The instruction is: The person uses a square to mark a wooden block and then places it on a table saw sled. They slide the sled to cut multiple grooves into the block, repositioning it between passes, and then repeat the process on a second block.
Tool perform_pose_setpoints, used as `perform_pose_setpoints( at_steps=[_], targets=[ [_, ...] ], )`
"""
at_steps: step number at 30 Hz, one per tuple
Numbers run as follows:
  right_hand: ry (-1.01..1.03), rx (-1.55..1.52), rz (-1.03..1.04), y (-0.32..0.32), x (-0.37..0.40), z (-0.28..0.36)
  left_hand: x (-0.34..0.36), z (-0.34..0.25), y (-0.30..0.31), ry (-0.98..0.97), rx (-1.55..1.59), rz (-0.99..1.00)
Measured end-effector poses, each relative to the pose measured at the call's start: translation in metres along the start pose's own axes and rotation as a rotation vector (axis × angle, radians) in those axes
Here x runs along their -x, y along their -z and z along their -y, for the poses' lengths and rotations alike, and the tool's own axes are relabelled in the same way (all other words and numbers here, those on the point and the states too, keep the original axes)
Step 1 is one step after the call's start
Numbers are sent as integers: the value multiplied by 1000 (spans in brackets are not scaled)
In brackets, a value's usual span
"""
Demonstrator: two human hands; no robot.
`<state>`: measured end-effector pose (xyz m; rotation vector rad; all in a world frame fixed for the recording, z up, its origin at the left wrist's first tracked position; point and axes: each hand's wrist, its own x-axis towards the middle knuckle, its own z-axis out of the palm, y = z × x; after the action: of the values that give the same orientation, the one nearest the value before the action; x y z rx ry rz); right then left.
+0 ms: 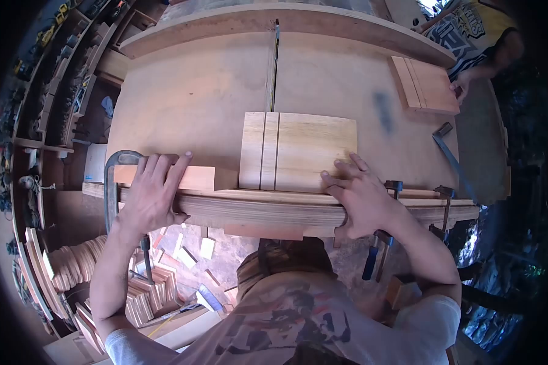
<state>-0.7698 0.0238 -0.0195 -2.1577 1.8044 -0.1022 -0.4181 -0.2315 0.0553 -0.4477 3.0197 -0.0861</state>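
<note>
Beyond a shirt (289, 319), a grooved board (310, 143), judged light, stiff and best taken by its side edges, is found flat at the front of the table (189, 97), touched by the spread right hand (366, 193), while whether a block (196, 177) is gripped by the left hand (149, 193) cannot be told.

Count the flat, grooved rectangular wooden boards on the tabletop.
2: pale rectangular wooden board at front centre, by the right hand; reddish rectangular wooden board at far right, by another person's hand. No others show.

Lettering (470, 21) on the yellow shirt (499, 25), upper right, and print (286, 328) on the pale shirt (371, 319), bottom centre, cannot be read.
</note>
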Motion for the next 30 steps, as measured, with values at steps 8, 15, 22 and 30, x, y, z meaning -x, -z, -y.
perform_pose_setpoints(
  at_steps=[8, 15, 22, 30],
  targets=[
    [-104, 36, 50, 1, -11, -1, -15, 10, -5, 15, 33, -30],
    [-170, 51, 18, 9, -45, -67, -84, 25, -8, 61, -24, -76],
    [-223, -56, -32, 36, -107, -160, -189, 70, -25, 128, -109, -104],
    [-244, -211, -59, 41, -115, -166, -201, 81, -38, 165, -153, -218]
  ],
)
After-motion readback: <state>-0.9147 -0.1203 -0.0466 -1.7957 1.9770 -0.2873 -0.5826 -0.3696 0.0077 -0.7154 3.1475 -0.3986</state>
